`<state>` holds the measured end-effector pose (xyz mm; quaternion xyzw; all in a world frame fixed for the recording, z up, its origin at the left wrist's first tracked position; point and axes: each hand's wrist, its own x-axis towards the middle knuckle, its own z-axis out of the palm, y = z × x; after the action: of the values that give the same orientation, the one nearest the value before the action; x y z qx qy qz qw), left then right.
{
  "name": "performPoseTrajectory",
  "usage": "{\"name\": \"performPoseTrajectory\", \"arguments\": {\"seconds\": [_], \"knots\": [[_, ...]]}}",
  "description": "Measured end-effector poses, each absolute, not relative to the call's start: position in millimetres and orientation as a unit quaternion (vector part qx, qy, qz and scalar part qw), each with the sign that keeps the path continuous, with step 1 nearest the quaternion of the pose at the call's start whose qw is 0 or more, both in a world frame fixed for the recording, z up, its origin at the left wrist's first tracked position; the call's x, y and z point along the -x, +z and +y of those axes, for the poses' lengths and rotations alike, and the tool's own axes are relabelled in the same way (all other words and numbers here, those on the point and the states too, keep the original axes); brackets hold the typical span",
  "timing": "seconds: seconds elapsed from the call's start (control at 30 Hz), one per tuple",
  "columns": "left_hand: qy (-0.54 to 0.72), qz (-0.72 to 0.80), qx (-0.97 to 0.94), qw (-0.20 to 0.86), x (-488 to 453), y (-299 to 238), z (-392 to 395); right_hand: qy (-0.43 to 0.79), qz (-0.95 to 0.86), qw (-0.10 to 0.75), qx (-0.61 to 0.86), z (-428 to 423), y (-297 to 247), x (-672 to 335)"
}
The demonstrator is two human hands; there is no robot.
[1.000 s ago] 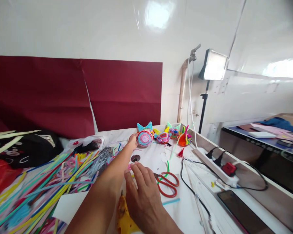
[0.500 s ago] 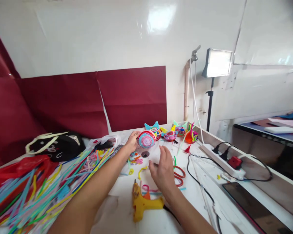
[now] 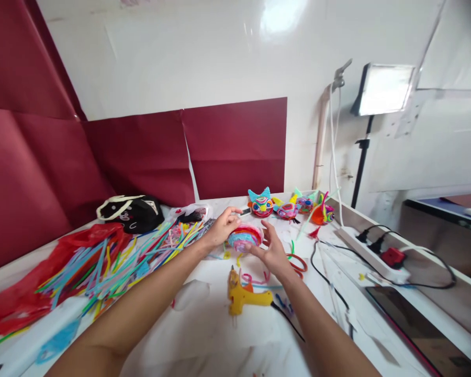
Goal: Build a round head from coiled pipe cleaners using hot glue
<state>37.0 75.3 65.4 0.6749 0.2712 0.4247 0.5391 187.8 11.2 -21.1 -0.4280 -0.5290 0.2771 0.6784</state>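
left hand (image 3: 222, 229) and right hand (image 3: 273, 252) have fingers clamped around the striped ball (image 3: 243, 238); best grip lightly, evenly, clear of the glue gun (image 3: 244, 297) nearer than the fingertips.

right hand (image 3: 273, 253) now on ball (image 3: 242, 238)

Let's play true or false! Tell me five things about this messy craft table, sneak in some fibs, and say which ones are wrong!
1. The left hand and the right hand both touch the round striped piece. True.
2. The glue gun is blue. False: it is yellow.
3. The phone lies to the left of the glue gun. False: it lies to the right.
4. A red plug sits in the white power strip. True.
5. The lamp is switched off. False: its panel glows bright white.
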Motion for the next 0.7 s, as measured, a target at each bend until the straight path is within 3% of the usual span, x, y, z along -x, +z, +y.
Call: {"name": "performPoseTrajectory", "arguments": {"seconds": [0.1, 0.17, 0.7], "knots": [[0.418, 0.260, -0.690, 0.532, -27.6, 64.5, 71.1, 0.445, -0.492, 0.670, 0.332, 0.9, -5.7, -187.0], [0.420, 0.262, -0.680, 0.541, -22.1, 62.0, 70.1, 0.492, -0.474, 0.665, 0.304, -4.2, 1.0, -186.9], [0.467, 0.284, -0.523, 0.654, -4.5, 32.4, 62.7, 0.627, -0.316, 0.686, 0.192, -1.2, -9.7, -178.9]]}}
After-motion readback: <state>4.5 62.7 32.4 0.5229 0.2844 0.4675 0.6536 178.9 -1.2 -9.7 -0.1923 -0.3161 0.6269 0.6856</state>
